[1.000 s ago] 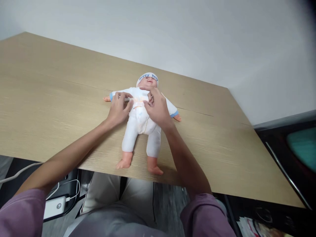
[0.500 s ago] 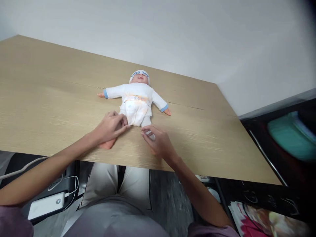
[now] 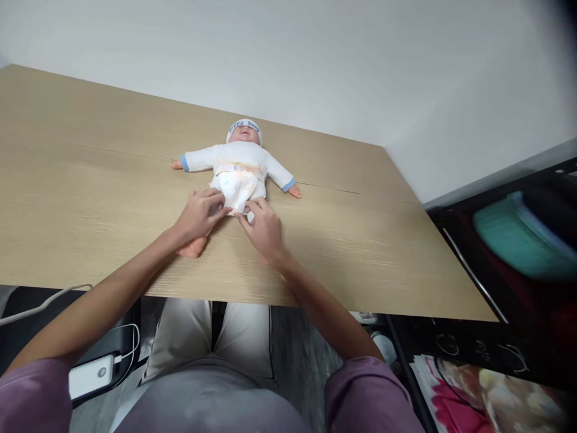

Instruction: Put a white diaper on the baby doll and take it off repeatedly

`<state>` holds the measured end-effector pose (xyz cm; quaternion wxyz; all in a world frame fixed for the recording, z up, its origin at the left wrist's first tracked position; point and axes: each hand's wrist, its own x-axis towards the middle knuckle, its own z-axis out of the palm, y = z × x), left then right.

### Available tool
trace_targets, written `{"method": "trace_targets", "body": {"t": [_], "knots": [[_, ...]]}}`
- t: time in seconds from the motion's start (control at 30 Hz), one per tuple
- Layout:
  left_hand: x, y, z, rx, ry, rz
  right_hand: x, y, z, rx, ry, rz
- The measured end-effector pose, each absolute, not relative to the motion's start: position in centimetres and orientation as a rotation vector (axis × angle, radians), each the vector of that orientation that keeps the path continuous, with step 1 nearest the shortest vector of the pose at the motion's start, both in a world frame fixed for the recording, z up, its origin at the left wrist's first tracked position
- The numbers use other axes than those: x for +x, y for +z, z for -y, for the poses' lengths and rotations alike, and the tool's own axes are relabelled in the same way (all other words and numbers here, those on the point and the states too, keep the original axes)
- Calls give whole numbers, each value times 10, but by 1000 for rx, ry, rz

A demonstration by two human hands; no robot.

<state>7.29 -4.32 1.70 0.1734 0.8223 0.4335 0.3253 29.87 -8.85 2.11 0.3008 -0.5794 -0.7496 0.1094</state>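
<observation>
A baby doll point(image 3: 238, 161) lies on its back on the wooden table point(image 3: 90, 198), in a white top, a white cap and a printed diaper point(image 3: 237, 183). My left hand point(image 3: 198, 215) is curled round the doll's thigh just below the diaper, and one bare foot point(image 3: 192, 248) shows beneath it. My right hand point(image 3: 264, 230) pinches white trouser cloth point(image 3: 249, 215) at the other thigh. That leg is hidden under my hand. Both hands almost touch each other.
A white wall stands right behind the table. Under the table's left side a white power bank point(image 3: 90, 374) lies with cables. A dark shelf point(image 3: 496, 288) with a teal object point(image 3: 518, 234) is at the right, and colourful printed paper point(image 3: 496, 397) lies low right.
My hands left the doll's waist and slid down its legs, baring the diaper, then came back up to the thighs. The view shifted, so the doll sits higher and further left.
</observation>
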Motion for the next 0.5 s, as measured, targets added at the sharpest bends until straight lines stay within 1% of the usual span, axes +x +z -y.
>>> {"method": "trace_targets", "body": {"t": [0.17,0.33,0.5], "knots": [[71,20,49,2291,958,-1143,303,17,94,-1473,361,1938],[72,20,50,2232,862,-1251,303,16,94,-1545,417,1929],[74,13,49,1916,1054,-1170,303,18,92,-1522,579,1698]]}}
